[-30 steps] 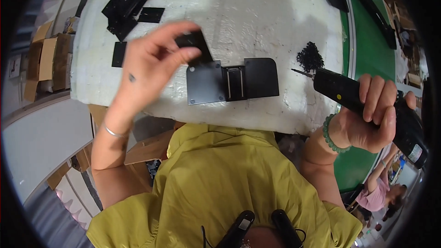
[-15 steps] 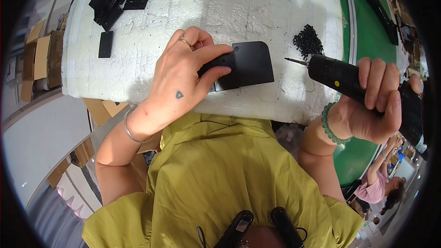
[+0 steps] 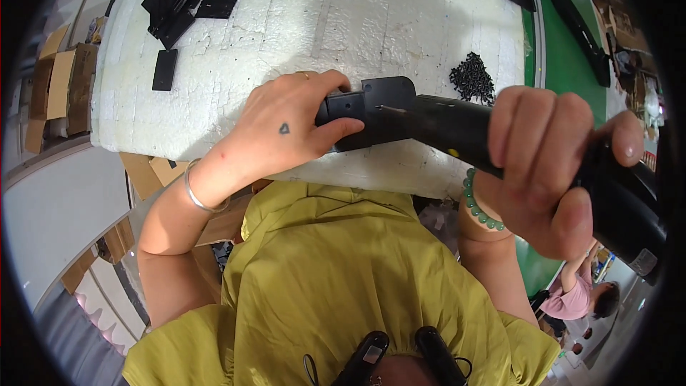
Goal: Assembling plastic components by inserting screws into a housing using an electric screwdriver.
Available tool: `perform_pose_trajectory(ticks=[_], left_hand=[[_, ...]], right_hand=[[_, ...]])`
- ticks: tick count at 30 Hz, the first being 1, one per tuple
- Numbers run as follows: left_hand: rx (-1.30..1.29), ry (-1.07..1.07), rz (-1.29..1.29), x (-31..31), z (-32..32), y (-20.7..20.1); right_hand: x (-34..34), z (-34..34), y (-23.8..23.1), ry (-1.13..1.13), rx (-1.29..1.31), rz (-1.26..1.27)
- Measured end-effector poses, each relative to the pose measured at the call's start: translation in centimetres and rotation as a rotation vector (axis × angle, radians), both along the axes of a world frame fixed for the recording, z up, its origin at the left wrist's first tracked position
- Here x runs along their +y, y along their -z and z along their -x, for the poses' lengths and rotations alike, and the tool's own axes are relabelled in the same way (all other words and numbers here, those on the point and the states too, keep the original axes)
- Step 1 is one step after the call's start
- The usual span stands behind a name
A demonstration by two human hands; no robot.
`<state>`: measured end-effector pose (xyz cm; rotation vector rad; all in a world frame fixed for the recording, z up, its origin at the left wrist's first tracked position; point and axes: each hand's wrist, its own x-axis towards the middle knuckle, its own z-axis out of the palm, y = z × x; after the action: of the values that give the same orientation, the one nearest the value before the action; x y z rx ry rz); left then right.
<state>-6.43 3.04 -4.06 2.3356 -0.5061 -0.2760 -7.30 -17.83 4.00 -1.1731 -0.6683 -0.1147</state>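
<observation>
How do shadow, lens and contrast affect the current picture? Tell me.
Head view: a broad soft shadow crosses the white tabletop; the fisheye bows its edges and leaves black corners. Same head view: the black driver barely stands out from the black piece at its tip.

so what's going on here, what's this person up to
A person is working on a black part at a white-topped table. The left hand grips the part's left end, while the right hand holds a black power driver. The driver's thin bit is over the part; whether it touches isn't clear. A pile of small black pieces, probably screws, lies beyond the driver, and loose black plates lie at the far left.
</observation>
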Motion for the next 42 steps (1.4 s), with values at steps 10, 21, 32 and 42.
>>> perform_pose_trajectory(ticks=[10, 21, 32, 42], left_hand=[[0.052, 0.008, 0.106, -0.5, -0.6, 1.5], [0.038, -0.005, 0.113, -0.4, -0.6, 1.7], [0.010, 0.032, 0.143, -0.6, -0.8, 1.8], [0.102, 0.140, 0.123, -0.4, -2.0, 0.3]], right_hand=[[2.5, -1.2, 1.4, -0.069, 0.049, 0.131], [4.8, -1.1, 0.4, -0.011, -0.063, 0.402], [5.5, -1.4, 0.9, -0.012, -0.042, 0.353], [-1.2, -2.0, -2.5, 0.133, -0.196, 0.005]])
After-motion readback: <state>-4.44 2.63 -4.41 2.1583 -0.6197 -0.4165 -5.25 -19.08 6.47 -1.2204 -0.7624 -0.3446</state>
